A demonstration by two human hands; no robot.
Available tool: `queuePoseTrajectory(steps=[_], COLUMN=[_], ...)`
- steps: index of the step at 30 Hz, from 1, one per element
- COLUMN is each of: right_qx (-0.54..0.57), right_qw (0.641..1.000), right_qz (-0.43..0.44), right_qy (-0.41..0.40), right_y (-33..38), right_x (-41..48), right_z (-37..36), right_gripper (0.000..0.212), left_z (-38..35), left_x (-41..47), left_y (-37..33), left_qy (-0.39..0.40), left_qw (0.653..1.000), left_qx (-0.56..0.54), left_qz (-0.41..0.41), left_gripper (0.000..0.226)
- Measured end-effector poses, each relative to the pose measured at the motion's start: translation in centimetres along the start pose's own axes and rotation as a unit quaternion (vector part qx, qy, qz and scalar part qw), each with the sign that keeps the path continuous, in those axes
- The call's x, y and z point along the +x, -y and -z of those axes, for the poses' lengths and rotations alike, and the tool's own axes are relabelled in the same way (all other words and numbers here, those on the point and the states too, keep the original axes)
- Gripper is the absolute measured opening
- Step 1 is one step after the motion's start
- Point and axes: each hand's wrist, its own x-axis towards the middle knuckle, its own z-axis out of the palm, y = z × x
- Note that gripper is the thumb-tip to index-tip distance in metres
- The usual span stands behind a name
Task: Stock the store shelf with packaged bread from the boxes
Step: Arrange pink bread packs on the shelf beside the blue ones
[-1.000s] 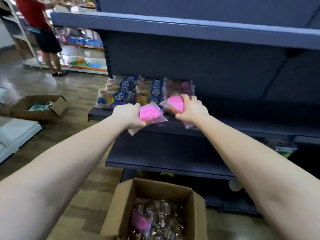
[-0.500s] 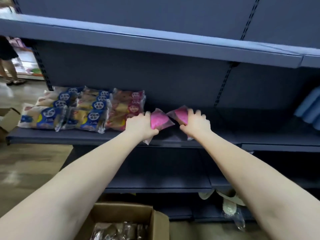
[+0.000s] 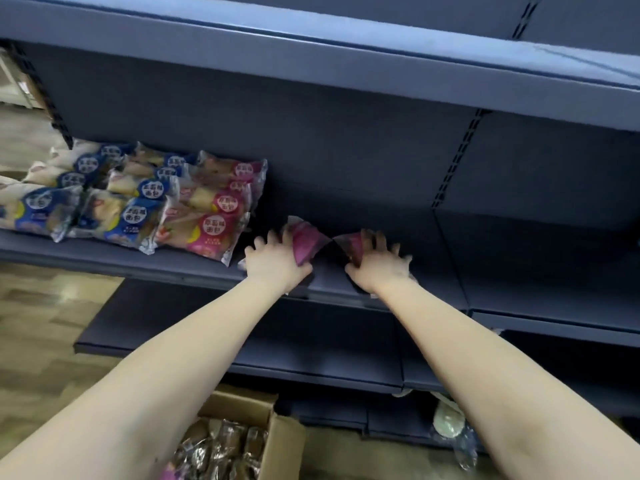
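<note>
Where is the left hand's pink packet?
Head view, centre: pink packet in the left hand on the shelf, between red bread packs and the right hand holding another packet.

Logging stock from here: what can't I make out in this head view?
All in the head view:
1. Labels of the left pink plastic bread packet and right pink plastic bread packet: blurred, partly under the left hand and right hand.
2. Whether the hands grip or only press them: blur.
3. Contents of the brown cardboard box: cut by the bottom edge, left forearm in front.
</note>
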Motion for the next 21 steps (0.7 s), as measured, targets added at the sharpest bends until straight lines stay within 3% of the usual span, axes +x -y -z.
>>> queuePoseTrajectory(steps=[10,14,18,21], right_qx=[-0.003,0.010,-0.001,0.009], right_qw=[1.000,0.999,0.979,0.947], right_qz=[0.022,0.047,0.192,0.319], right_qy=[-0.014,-0.025,-0.068,-0.027], right_y=[0.1,0.6,2.9,5.2], right_x=[1.6,2.7,3.3,3.0], right_z=[-1.1,0.1,1.3,1.4], right_gripper=[0.075,0.071,0.078,0.084], left_z=[0.0,0.8,1.5,1.1], left_x=[0.1,0.2,-0.7,-1.9], left_y=[0.1,0.7,2.5,4.4], left_qy=[0.016,0.059,0.065,0.080], left_qw=[0.999,0.998,0.998,0.995], left_qx=[-0.023,-0.006,-0.002,-0.013], left_qz=[0.038,0.028,-0.013,-0.049], left_gripper=[0.091,0.102,0.112,0.113])
